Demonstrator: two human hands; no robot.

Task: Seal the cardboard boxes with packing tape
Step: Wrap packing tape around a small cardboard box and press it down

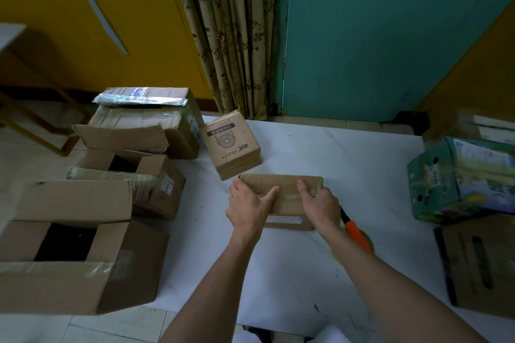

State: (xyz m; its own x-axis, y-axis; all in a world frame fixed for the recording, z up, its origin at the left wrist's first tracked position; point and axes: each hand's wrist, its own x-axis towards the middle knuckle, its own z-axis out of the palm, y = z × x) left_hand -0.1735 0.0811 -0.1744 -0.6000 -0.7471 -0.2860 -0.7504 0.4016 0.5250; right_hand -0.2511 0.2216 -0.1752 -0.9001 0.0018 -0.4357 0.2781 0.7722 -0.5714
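1. Nearest of all, two bare arms reached out over the white table (292,273).
2. A big open box (67,242) sat low on the left, its flaps up and no tape across the hole. I think it was waiting for its turn.
3. A brown box (479,264) lay near on the right.
4. The tape gun (358,234), with its orange handle, lay on the table just beside the right wrist. It was likely put there to be easy to grab, so both hands could be free.
5. The left hand (248,209) lay flat on the left part of the small box (281,184). Its fingers were mostly straight, its thumb was spread wide, and it gripped nothing. It looked like it was pressing down.
6. The right hand (320,205) rested on the right part, thumb on top. Its fingers went over the right end, so I could not tell if they gripped the box.
7. The small box sat in the middle of the table with its flaps closed. Shiny tape showed on top between the hands. I think they were rubbing it down so it would stick.
8. A fan box (231,145) stood just behind, tipped a little.
9. More boxes (125,164) were piled far left, some open.
10. A bright box (457,178) sat far right.
11. Last came a curtain (231,36) and a green door (390,36).
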